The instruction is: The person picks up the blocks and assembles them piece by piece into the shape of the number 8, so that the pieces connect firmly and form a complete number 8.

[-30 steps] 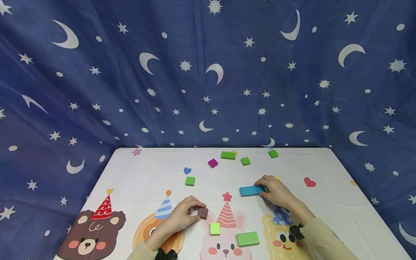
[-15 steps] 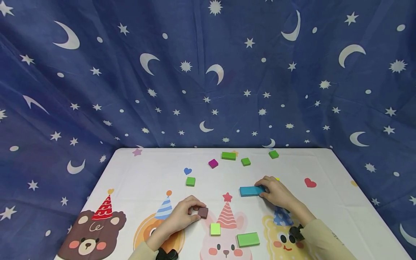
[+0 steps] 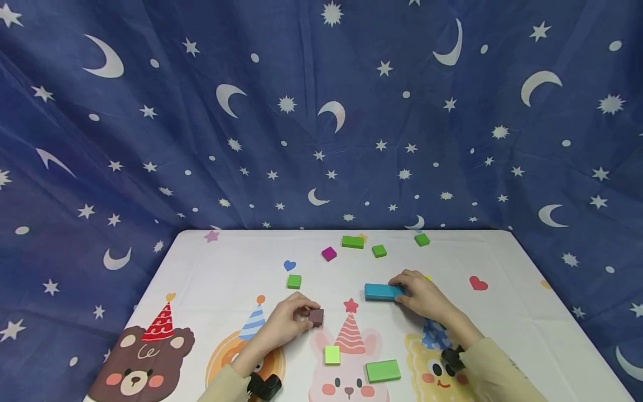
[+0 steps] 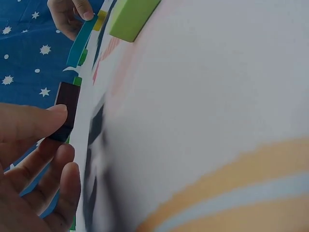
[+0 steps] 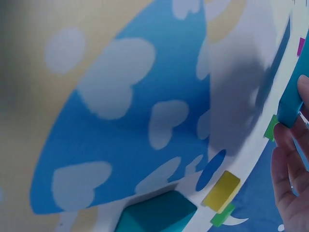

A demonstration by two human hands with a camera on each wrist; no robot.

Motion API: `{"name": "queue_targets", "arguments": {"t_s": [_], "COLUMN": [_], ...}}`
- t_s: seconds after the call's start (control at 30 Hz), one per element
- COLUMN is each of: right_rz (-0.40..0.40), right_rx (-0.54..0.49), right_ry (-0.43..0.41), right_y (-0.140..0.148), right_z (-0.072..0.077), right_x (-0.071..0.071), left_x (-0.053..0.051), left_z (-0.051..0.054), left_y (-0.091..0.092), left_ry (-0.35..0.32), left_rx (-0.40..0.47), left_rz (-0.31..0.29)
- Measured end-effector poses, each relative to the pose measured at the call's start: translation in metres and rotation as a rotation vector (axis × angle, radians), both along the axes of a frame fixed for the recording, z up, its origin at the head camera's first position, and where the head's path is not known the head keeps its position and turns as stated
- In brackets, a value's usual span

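My left hand [image 3: 286, 322] pinches a small dark brown block [image 3: 316, 317] between thumb and fingers. The left wrist view shows this brown block [image 4: 68, 104] held up, apart from the cloth. Across from it, my right hand [image 3: 427, 297] grips the right end of a long blue block [image 3: 382, 292]. Raised off the table, the blue block [image 5: 290, 99] sits at the right edge of the right wrist view, thumb on one side and fingers on the other. Nearest the left hand lie a green block [image 3: 294, 282] and a lime square block [image 3: 332, 355].
A long light green block [image 3: 383, 371] lies in front. Toward the back are a magenta block [image 3: 329, 254], a green bar [image 3: 353, 242] and two small green blocks [image 3: 379, 251]. Near the right hand, a yellow block [image 5: 222, 192] and a teal block [image 5: 157, 212] lie on the cloth.
My left hand has lifted the brown block and moved slightly away from me. My right hand has raised the blue block and shifted a little to the left.
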State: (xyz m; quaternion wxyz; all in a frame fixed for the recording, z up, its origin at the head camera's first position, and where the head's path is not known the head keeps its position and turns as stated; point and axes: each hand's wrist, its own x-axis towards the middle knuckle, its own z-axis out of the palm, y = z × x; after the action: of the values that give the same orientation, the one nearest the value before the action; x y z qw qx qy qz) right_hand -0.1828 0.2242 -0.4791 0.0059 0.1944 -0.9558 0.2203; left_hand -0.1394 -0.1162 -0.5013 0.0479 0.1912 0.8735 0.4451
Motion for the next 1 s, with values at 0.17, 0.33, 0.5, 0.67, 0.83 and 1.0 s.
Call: {"name": "queue_targets", "arguments": {"t_s": [0.17,0.33,0.5,0.67,0.83,1.0], "right_rz": [-0.018,-0.007,0.022,0.022,0.022,0.019], "right_rx": [-0.012,-0.021,-0.037,-0.026,-0.038,-0.040], "right_ry": [-0.031,-0.015,0.012,0.010,0.014,-0.014], "right_y": [-0.009,-0.018,-0.027,-0.034,-0.041,-0.048], "right_z": [0.005,0.006,0.002,-0.001,-0.002,-0.003], "right_x": [0.000,-0.002,-0.006,-0.009,-0.010,-0.012], "left_x": [-0.007,-0.015,-0.021,-0.026,-0.028,-0.030], "left_z": [0.003,0.005,0.006,0.004,0.003,0.002], "left_y": [0.007,0.016,0.022,0.027,0.031,0.036], "left_ry": [0.018,-0.002,-0.021,-0.014,-0.018,-0.017], "left_rx": [0.013,0.015,0.017,0.015,0.009,-0.010], "left_rz": [0.020,0.018,0.022,0.015,0.013,0.020]}}
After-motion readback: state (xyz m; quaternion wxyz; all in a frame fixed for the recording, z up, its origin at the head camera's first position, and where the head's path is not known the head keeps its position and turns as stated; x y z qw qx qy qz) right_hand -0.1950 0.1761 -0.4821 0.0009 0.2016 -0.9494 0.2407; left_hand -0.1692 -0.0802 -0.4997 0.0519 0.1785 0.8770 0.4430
